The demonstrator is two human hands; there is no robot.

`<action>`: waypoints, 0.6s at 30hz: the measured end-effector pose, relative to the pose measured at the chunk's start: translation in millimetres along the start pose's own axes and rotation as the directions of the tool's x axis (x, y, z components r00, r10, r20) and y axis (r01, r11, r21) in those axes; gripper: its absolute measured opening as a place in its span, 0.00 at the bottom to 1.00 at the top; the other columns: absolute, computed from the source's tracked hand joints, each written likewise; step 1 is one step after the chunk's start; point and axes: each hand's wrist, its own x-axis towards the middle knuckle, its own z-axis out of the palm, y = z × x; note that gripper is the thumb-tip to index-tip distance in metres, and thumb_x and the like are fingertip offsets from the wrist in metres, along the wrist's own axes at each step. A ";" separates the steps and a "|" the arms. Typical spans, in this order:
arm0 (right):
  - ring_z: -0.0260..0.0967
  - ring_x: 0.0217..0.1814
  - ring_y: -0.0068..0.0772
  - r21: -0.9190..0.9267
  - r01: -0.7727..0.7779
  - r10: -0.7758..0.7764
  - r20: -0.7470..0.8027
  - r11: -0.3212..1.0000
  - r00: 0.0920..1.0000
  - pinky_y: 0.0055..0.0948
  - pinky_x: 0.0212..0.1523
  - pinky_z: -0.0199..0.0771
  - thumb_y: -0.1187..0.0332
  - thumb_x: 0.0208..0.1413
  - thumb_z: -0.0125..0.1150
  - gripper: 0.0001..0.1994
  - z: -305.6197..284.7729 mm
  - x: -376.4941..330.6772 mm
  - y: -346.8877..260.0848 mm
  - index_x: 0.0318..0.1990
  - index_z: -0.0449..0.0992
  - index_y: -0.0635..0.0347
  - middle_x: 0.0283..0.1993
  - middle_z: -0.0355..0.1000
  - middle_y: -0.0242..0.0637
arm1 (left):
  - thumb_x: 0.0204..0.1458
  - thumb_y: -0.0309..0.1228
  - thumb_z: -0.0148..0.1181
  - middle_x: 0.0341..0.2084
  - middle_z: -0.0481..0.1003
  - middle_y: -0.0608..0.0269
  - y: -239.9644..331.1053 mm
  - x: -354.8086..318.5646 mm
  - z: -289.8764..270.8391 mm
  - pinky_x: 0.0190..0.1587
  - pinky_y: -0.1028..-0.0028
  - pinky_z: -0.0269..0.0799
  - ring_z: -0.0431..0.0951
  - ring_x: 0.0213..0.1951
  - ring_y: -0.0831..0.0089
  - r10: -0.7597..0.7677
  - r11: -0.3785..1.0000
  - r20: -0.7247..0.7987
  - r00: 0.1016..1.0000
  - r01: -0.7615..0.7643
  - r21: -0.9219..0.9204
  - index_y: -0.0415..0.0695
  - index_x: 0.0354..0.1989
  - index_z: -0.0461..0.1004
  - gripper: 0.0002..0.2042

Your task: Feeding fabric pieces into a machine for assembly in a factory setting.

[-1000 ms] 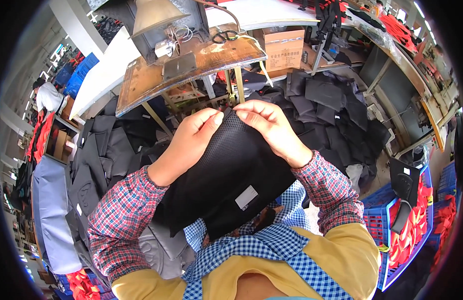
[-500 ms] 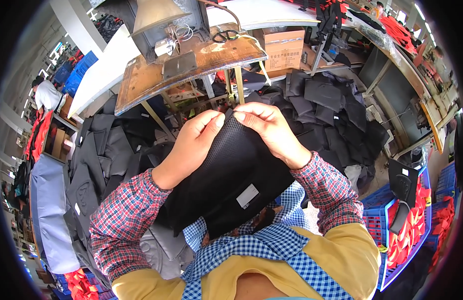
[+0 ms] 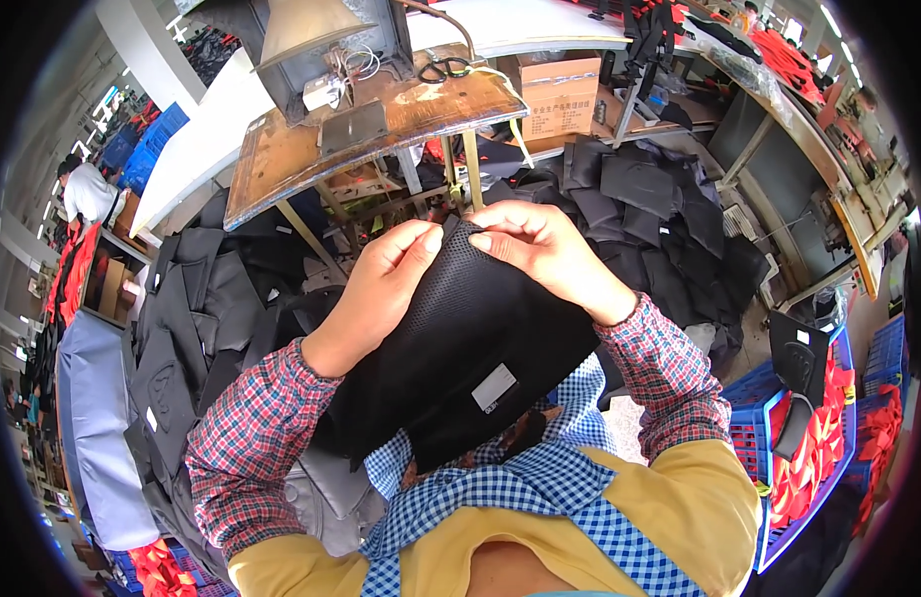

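Note:
A black fabric piece [image 3: 450, 358] with a perforated mesh strip and a white label [image 3: 494, 387] hangs over my lap. My left hand [image 3: 381, 294] pinches its top edge between thumb and fingers. Close beside it, my right hand [image 3: 550, 254] grips the same edge, thumb pressed on the mesh. The two thumbs are a short way apart. Folds of the fabric cover part of my blue checked apron [image 3: 580, 398].
Ahead stands a worn wooden table [image 3: 271, 164] bearing black-handled scissors [image 3: 445, 71] and a machine. Piles of dark padded pieces lie left [image 3: 216, 298] and right [image 3: 669, 229]. A blue crate [image 3: 754, 423] with red strips stands at right. A person [image 3: 87, 191] works at far left.
My right hand has shifted slightly right and down along the edge. The left hand stays nearly in place, and the fabric has moved a little with the right hand.

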 end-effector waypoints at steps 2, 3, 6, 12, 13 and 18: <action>0.72 0.41 0.18 -0.158 0.123 -0.137 -0.081 0.980 0.987 0.19 0.43 0.72 0.73 0.60 0.59 0.09 3.5 -2.4 4.4 0.46 0.76 0.66 0.39 0.77 0.32 | 0.64 0.34 0.51 0.30 0.70 0.72 3.7 1.3 -0.1 0.38 0.81 0.65 0.66 0.34 0.85 0.015 0.999 0.003 1.000 -0.015 0.052 0.35 0.43 0.72 0.12; 0.72 0.41 0.18 -0.158 0.123 -0.137 -0.083 0.980 0.987 0.19 0.43 0.72 0.73 0.60 0.59 0.09 5.7 -3.2 3.8 0.46 0.76 0.66 0.39 0.77 0.32 | 0.63 0.32 0.53 0.32 0.71 0.73 7.2 1.2 -0.4 0.40 0.82 0.66 0.67 0.36 0.86 0.008 1.000 0.033 0.999 -0.008 0.007 0.35 0.44 0.72 0.11; 0.75 0.38 0.21 -0.375 0.165 -0.231 -0.139 0.912 0.963 0.21 0.40 0.73 0.74 0.58 0.60 0.08 8.8 -4.2 2.4 0.45 0.77 0.64 0.36 0.78 0.38 | 0.60 0.30 0.56 0.34 0.74 0.71 9.0 5.0 -3.1 0.40 0.82 0.67 0.70 0.36 0.86 0.003 1.000 0.072 0.997 -0.003 -0.009 0.35 0.46 0.73 0.11; 0.76 0.33 0.24 -0.479 0.227 -0.321 -0.124 0.848 0.939 0.23 0.35 0.73 0.72 0.59 0.59 0.08 7.6 -3.8 -0.8 0.43 0.78 0.64 0.32 0.77 0.42 | 0.60 0.29 0.56 0.35 0.74 0.73 3.0 10.6 -5.3 0.42 0.83 0.67 0.70 0.38 0.87 -0.015 0.997 0.092 0.996 0.008 0.074 0.35 0.47 0.73 0.11; 0.76 0.33 0.24 -0.475 0.226 -0.318 -0.122 0.850 0.940 0.24 0.35 0.73 0.72 0.60 0.58 0.07 6.7 -3.5 -0.6 0.43 0.78 0.64 0.31 0.77 0.42 | 0.60 0.29 0.56 0.35 0.74 0.73 2.5 11.2 -4.7 0.42 0.83 0.67 0.70 0.38 0.87 -0.023 0.997 0.092 0.996 0.016 0.079 0.35 0.47 0.73 0.11; 0.72 0.32 0.21 -0.421 0.174 -0.245 -0.122 0.890 0.962 0.23 0.35 0.72 0.71 0.62 0.56 0.08 2.7 -1.4 1.5 0.42 0.76 0.66 0.30 0.76 0.39 | 0.60 0.30 0.56 0.36 0.75 0.72 1.6 14.1 -5.6 0.44 0.83 0.67 0.70 0.39 0.86 -0.051 0.999 0.117 0.992 0.052 -0.005 0.35 0.47 0.73 0.11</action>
